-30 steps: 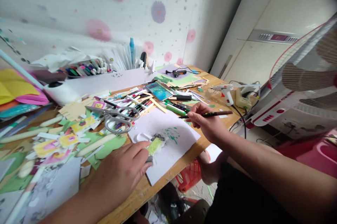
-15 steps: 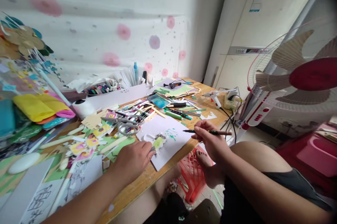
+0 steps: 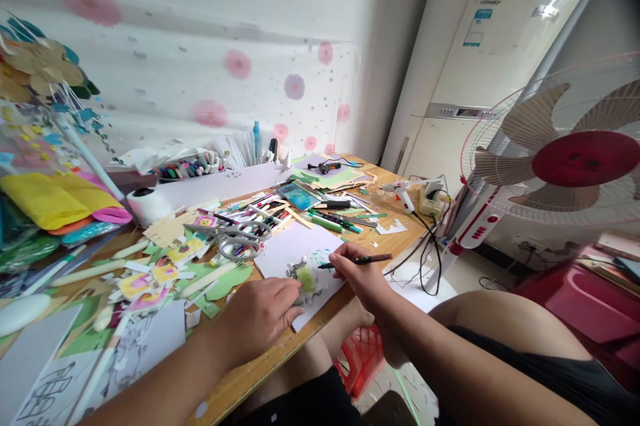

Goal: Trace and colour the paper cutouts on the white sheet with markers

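A dark pen (image 3: 367, 259) is gripped in my right hand (image 3: 355, 269), its tip pointing left just over the white sheet (image 3: 280, 246). Green marks (image 3: 319, 257) dot the paper near that tip. My left hand (image 3: 267, 309) rests at the sheet's lower left edge, its thumb and fingers closed at the border of a small painted cutout (image 3: 305, 276) with a yellow-green middle and grey edges. Grey-handled scissors (image 3: 243, 239) lie to the left of the sheet. Behind it are a green marker (image 3: 325, 223) and a blue case (image 3: 300, 195).
Paper scraps and painted flower pieces (image 3: 165, 273) cover the left of the wooden table (image 3: 400, 239). A white glue gun (image 3: 404, 196) with cords lies at the right corner. A fan (image 3: 585, 159) stands at the right, a red stool (image 3: 363, 356) below.
My right hand has moved left and slightly down, bringing the pen over the sheet near the cutout. The view has shifted slightly. My left hand stays at the cutout.
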Demonstrator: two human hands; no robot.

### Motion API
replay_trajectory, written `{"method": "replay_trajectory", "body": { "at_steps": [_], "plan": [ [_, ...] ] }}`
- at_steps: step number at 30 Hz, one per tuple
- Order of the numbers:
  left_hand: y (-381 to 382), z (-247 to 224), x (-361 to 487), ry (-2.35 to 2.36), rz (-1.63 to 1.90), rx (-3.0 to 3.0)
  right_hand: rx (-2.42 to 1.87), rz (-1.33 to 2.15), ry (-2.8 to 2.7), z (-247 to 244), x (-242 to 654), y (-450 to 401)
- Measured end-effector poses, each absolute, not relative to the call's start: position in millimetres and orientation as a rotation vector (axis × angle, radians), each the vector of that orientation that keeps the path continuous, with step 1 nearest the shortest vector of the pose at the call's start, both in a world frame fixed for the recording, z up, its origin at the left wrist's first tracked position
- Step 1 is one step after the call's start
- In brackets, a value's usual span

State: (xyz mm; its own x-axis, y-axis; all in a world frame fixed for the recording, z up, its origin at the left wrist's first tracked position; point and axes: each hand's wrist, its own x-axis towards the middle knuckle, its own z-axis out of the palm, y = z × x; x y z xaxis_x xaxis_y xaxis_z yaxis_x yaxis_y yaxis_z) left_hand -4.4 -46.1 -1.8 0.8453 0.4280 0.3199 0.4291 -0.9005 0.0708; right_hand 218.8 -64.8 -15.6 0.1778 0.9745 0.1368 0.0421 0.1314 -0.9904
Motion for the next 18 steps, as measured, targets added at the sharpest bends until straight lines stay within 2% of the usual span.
{"method": "replay_trajectory", "body": {
  "at_steps": [8, 18],
  "plan": [
    [-41, -6, -1, -0.803, -0.389, -2.944, -1.321, 0.729, -1.130, -19, 203, -23],
    [-41, -8, -1, -0.825, -0.291, -2.934, -1.360, 0.739, -1.231, -27, 208, -26]
  ]
}}
